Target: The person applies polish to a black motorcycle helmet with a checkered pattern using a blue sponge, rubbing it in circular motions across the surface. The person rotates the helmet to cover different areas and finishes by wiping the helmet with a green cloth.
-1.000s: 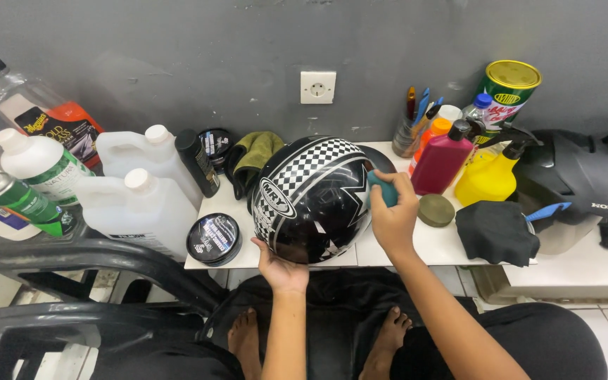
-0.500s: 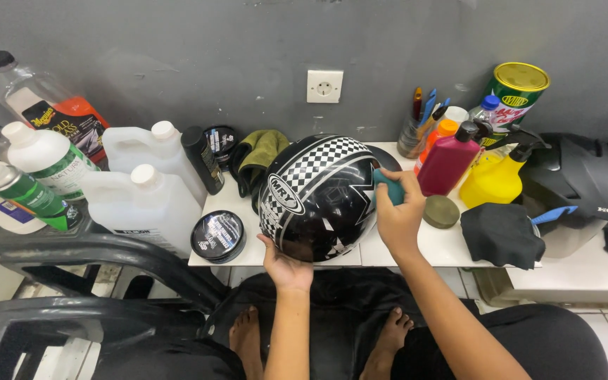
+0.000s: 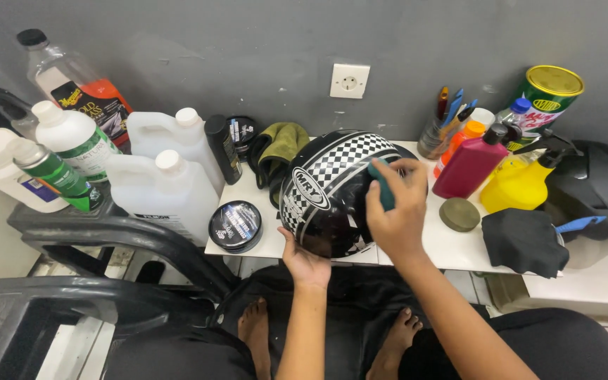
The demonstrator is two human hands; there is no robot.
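Left hand [image 3: 305, 262] cupped under near lower rim of helmet [image 3: 332, 193], fingers mostly hidden beneath shell, so grip looks like propping, not clamping. Helmet black with checkered band, sits at front edge of white table [image 3: 452, 250], near middle. Right hand [image 3: 397, 211] closed around teal pad [image 3: 383, 188], pressing it on helmet's right upper side. Round black tin [image 3: 235, 225] near front left corner. Olive round pad [image 3: 459, 214] right of helmet. Magenta bottle [image 3: 469, 165] behind it, toward back edge.

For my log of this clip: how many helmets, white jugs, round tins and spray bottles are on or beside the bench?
Helmets: 2, the checkered helmet and the dark helmet
White jugs: 2
Round tins: 2
Spray bottles: 1, yellow
Total: 7
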